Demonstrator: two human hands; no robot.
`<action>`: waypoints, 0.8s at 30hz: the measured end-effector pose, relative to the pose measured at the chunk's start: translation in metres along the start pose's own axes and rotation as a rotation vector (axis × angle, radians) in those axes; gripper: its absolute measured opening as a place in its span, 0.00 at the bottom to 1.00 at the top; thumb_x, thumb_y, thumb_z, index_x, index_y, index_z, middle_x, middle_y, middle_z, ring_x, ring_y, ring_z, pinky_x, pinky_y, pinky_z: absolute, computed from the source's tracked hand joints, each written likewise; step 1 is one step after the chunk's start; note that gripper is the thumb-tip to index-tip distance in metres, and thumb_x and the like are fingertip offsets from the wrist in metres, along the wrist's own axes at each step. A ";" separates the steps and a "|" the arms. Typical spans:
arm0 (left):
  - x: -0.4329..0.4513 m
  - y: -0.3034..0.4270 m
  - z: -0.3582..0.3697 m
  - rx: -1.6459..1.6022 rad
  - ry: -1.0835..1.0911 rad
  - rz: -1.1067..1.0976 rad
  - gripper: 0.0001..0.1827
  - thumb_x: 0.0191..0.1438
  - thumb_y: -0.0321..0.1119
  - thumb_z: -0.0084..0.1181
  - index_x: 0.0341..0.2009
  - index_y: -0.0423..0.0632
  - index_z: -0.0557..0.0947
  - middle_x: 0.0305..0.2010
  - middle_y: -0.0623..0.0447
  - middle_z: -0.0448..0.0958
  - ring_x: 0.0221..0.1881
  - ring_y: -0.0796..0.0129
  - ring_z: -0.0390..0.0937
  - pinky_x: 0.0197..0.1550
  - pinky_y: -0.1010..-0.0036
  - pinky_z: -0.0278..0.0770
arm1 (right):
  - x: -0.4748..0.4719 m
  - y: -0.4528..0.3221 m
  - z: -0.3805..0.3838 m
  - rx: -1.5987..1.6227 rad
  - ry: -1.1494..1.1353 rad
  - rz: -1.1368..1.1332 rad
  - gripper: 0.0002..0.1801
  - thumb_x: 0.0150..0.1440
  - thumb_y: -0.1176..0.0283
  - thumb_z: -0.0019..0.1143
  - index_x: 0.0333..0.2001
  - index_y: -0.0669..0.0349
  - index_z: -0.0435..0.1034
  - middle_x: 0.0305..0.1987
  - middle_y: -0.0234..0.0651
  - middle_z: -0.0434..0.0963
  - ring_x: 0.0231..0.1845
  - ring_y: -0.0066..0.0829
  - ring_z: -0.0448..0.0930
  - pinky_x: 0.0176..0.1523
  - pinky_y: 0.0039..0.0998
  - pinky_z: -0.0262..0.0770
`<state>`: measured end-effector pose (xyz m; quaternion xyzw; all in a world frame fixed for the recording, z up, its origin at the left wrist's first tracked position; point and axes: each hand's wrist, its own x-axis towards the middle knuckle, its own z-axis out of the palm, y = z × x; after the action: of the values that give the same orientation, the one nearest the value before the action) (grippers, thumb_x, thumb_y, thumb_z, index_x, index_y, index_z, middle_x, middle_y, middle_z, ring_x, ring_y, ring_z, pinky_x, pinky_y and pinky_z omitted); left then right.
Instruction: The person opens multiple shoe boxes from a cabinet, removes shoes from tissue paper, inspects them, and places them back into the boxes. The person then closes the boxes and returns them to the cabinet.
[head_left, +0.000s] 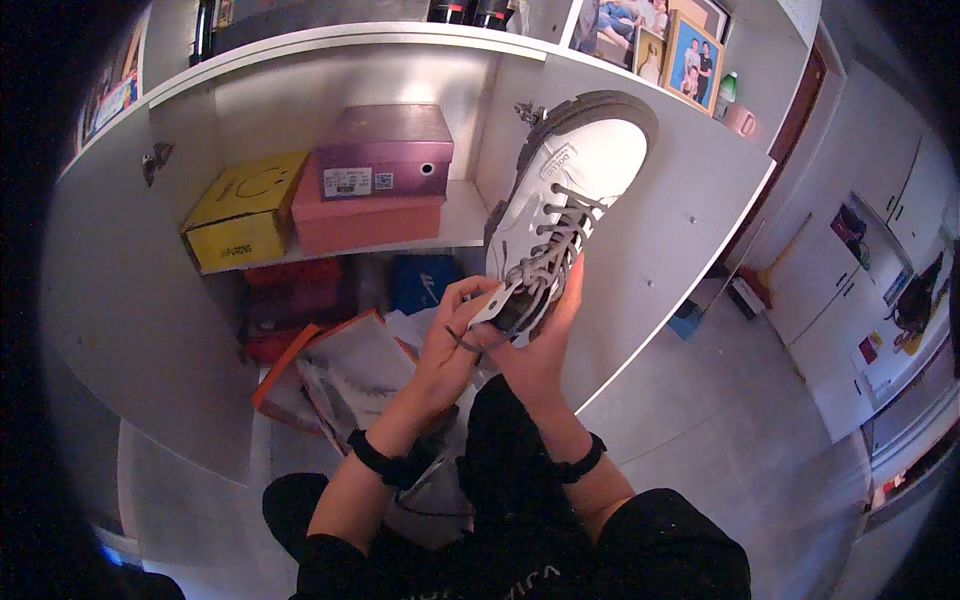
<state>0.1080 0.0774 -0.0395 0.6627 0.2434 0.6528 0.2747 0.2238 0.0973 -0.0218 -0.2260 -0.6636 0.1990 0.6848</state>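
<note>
Both my hands hold a white lace-up shoe (525, 202) with a dark chunky sole, its toe pointing up and away from me. My left hand (454, 337) pinches the white eyelet flap near the shoe's opening. Along the shoe's right side lie the fingers of my right hand (546, 337), with the thumb at the opening. Grey-brown laces (551, 262) run through the eyelets, and a loose lace end hangs over my left hand. Below, an opened orange-edged shoebox (289, 382) with white wrapping paper (360, 375) lies in front of the cabinet.
Open cabinet doors flank me, left (142, 322) and right (660, 225). On the shelf sit a yellow box (240, 210), a purple shoebox (386, 154) and a pink box (367, 225). Lower down are a red box (300, 300) and a blue box (424, 281). Framed photos (694, 64) stand above.
</note>
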 end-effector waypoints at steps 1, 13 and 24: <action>0.001 0.001 0.001 -0.042 -0.002 -0.023 0.19 0.54 0.30 0.44 0.51 0.43 0.73 0.53 0.48 0.62 0.54 0.62 0.61 0.56 0.71 0.59 | 0.000 -0.001 0.000 -0.013 0.017 -0.030 0.63 0.40 0.52 0.68 0.65 0.66 0.31 0.62 0.45 0.47 0.61 0.40 0.58 0.56 0.38 0.66; 0.000 0.009 0.008 0.290 0.019 0.103 0.22 0.50 0.25 0.46 0.52 0.47 0.73 0.51 0.48 0.62 0.46 0.60 0.67 0.49 0.72 0.65 | -0.015 0.024 -0.007 0.111 0.069 0.028 0.44 0.53 0.64 0.53 0.64 0.69 0.38 0.59 0.43 0.55 0.58 0.35 0.62 0.60 0.32 0.57; -0.016 0.029 0.027 0.633 0.011 0.103 0.26 0.44 0.33 0.57 0.52 0.56 0.73 0.53 0.48 0.63 0.34 0.62 0.72 0.33 0.72 0.73 | -0.035 0.060 -0.021 0.912 0.109 0.592 0.27 0.61 0.57 0.37 0.56 0.68 0.56 0.51 0.43 0.69 0.47 0.36 0.74 0.48 0.34 0.75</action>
<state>0.1332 0.0439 -0.0309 0.7232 0.4018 0.5614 0.0202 0.2454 0.1249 -0.0851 -0.0934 -0.3817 0.6386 0.6617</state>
